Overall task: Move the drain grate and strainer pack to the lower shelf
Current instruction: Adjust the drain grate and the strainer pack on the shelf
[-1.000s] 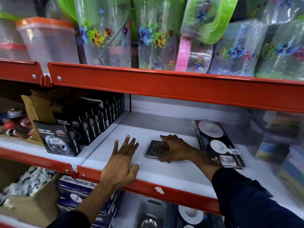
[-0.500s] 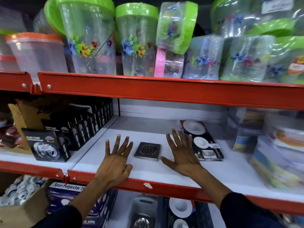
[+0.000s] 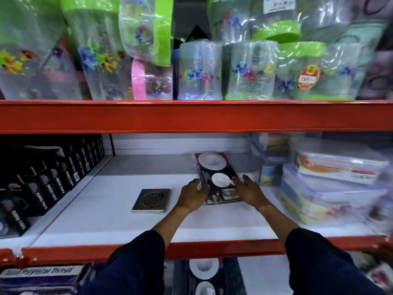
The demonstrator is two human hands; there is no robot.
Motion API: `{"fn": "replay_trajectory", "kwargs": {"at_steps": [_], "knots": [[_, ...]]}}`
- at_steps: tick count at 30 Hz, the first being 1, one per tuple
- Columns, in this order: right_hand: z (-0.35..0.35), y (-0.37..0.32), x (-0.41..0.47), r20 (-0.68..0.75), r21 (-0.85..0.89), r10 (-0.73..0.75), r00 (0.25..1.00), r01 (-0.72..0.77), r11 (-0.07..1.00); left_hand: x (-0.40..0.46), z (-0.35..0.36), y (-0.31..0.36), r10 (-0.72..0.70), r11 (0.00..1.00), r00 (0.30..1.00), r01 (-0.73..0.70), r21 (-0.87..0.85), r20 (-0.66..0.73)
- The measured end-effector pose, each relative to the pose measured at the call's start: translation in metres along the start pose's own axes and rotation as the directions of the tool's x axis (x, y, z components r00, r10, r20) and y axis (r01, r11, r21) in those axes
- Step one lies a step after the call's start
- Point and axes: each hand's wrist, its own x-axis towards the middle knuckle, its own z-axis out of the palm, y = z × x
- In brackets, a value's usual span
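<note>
In the head view, two hands reach onto a white shelf (image 3: 106, 218) with a red front edge. The left hand (image 3: 192, 195) is at the left side of the strainer pack (image 3: 217, 177), and its fingers (image 3: 203, 188) touch the pack's edge. The right hand (image 3: 247, 191) is at the right side, with its fingers (image 3: 238, 180) on that edge. So the pack sits between the two hands, and both look to be taking hold of it from the sides. Its long way runs from the front of the shelf to the back, tipped a little to the left. The near end is by the hands.

The grate (image 3: 152, 200) lies flat on the same shelf, just left of the left hand. No hand touches it. The left hand is the nearer one to it.

Below the red edge is the lower shelf (image 3: 261, 273). Another pack (image 3: 203, 275) like this one lies there. Both task things are not yet moved down.
</note>
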Motion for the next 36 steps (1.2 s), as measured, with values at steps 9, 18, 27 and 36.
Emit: {"fn": "replay_trajectory", "kwargs": {"at_steps": [9, 18, 27, 36], "knots": [[-0.012, -0.001, -0.051, 0.06, -0.072, -0.098, 0.993, 0.102, 0.992, -0.001, 0.013, -0.018, -0.022, 1.0, 0.994, 0.021, -0.005, -0.105], [-0.009, 0.008, -0.107, 0.064, -0.189, -0.121, 0.99, 0.132, 0.973, -0.058, 0.012, -0.021, 0.019, 1.0, 0.998, -0.017, 0.019, -0.06], [0.039, -0.046, -0.108, 0.045, -0.298, -0.528, 0.848, 0.516, 0.803, -0.094, -0.072, -0.078, 0.485, 0.774, 0.822, -0.244, 0.585, -0.299], [0.14, -0.13, -0.042, 0.598, -0.356, -0.356, 0.719, 0.635, 0.685, -0.101, -0.143, -0.16, 0.349, 0.728, 0.898, -0.08, 0.681, -0.267]]}}
